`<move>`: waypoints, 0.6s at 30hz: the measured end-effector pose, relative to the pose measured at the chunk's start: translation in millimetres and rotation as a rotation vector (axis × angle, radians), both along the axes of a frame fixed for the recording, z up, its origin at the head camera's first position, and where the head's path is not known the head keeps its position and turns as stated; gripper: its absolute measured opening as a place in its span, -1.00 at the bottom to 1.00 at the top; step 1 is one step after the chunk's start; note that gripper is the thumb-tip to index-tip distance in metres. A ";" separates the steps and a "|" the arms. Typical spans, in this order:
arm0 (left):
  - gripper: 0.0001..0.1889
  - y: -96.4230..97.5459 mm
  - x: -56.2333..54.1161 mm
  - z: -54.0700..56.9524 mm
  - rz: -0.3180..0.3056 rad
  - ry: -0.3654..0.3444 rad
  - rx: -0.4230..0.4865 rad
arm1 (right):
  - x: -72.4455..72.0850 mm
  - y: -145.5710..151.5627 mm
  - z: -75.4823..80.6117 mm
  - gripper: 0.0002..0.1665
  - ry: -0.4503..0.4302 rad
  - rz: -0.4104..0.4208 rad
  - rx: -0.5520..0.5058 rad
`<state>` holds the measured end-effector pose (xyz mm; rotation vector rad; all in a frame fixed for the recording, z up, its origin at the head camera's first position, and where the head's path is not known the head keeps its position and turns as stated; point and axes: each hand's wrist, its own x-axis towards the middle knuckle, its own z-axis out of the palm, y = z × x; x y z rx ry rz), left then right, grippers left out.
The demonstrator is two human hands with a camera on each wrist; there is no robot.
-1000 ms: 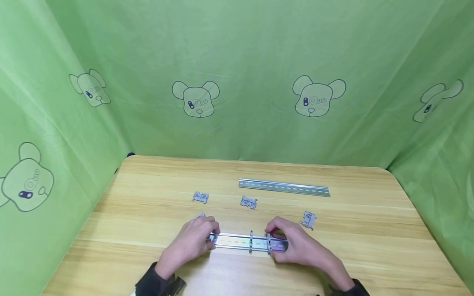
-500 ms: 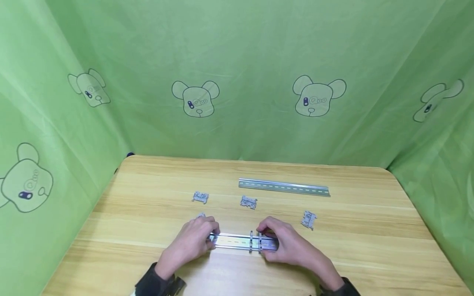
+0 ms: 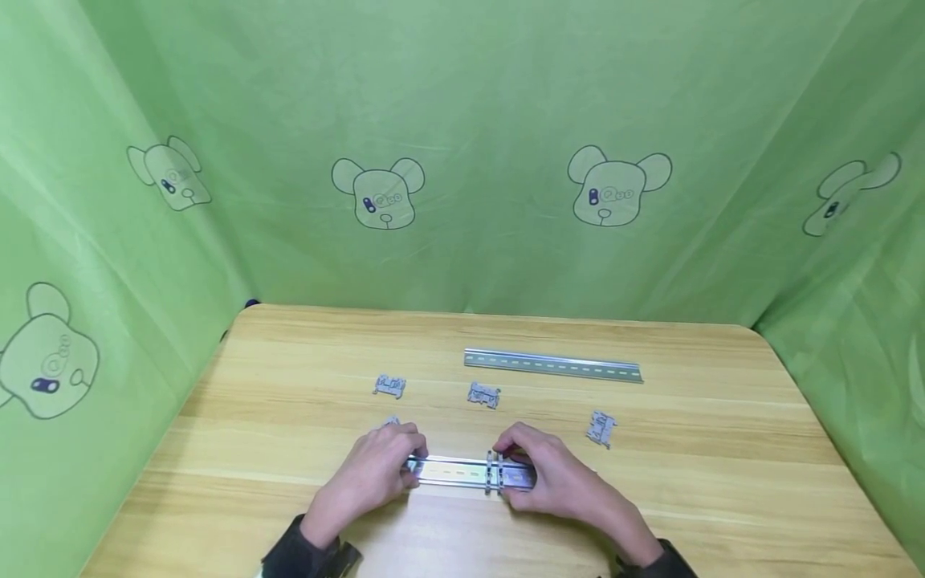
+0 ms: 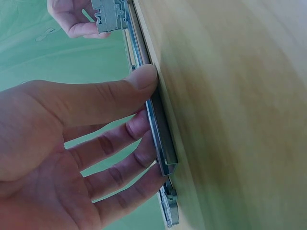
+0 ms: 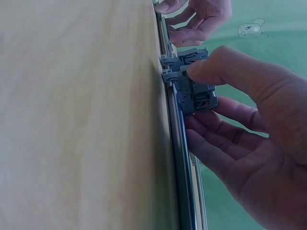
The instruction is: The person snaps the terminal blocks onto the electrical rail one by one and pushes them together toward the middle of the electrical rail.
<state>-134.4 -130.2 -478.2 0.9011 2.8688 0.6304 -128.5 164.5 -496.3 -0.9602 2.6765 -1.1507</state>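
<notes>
A slotted metal DIN rail [image 3: 451, 471] lies across the table near the front, gripped close to its left end by my left hand [image 3: 378, 468]. In the left wrist view, the thumb presses one edge of the rail [image 4: 160, 124] and the fingers reach the other. Two grey terminal blocks stand upright across the rail, side by side with a narrow gap. My right hand [image 3: 552, 474] pinches the right-hand terminal block [image 3: 500, 474] between thumb and fingers. Beside it is the other terminal block [image 3: 489, 472]. The right wrist view shows the thumb on the pinched terminal block [image 5: 192, 93].
A second DIN rail [image 3: 552, 366] lies at the back. Loose terminal blocks lie flat: one at back left [image 3: 389, 386], a middle block [image 3: 483, 395] and a right block [image 3: 601, 429]. Another block [image 3: 392, 420] is partly hidden behind my left hand. Green curtains surround the wooden table [image 3: 723, 449].
My right hand has slid leftward along the rail with its terminal block, narrowing the gap to the other block. My left hand has kept its place on the rail.
</notes>
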 end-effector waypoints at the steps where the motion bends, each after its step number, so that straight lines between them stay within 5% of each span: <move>1: -0.69 0.0 0.0 -0.2 0.000 0.001 -0.001 | 0.1 -0.1 -0.1 -0.37 0.002 -0.002 0.001; 18: -0.69 0.0 0.0 -1.1 0.004 -0.003 -0.004 | 1.3 1.0 2.1 -0.37 -0.023 -0.003 0.007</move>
